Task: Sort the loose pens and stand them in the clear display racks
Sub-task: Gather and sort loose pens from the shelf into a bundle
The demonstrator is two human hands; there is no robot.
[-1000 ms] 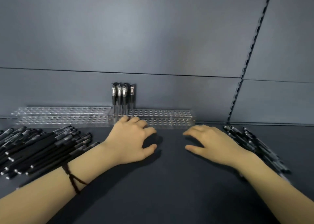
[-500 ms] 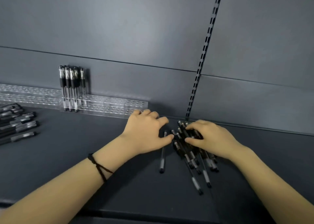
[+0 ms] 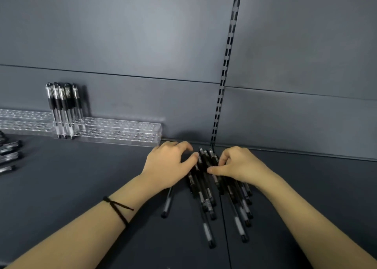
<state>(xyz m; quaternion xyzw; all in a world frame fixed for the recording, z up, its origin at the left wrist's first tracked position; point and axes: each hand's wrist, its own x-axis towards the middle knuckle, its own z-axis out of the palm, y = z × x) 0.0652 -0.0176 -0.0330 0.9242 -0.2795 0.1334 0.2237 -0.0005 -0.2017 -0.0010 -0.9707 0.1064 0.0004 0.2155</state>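
A pile of black gel pens (image 3: pixel 206 189) lies between a person's hands on a dark shelf (image 3: pixel 81 187), long axes running from the body toward the back wall, far ends bunched, near ends fanned out. The right hand (image 3: pixel 238 166) curls over the pile, thumb and fingers pinching it. The left hand (image 3: pixel 169 164) is curled, thumb tip against the pile's side; whether its fingers hold a pen cannot be told. Left of that hand stand the clear display racks (image 3: pixel 122 132), carrying a few upright pens (image 3: pixel 63 105).
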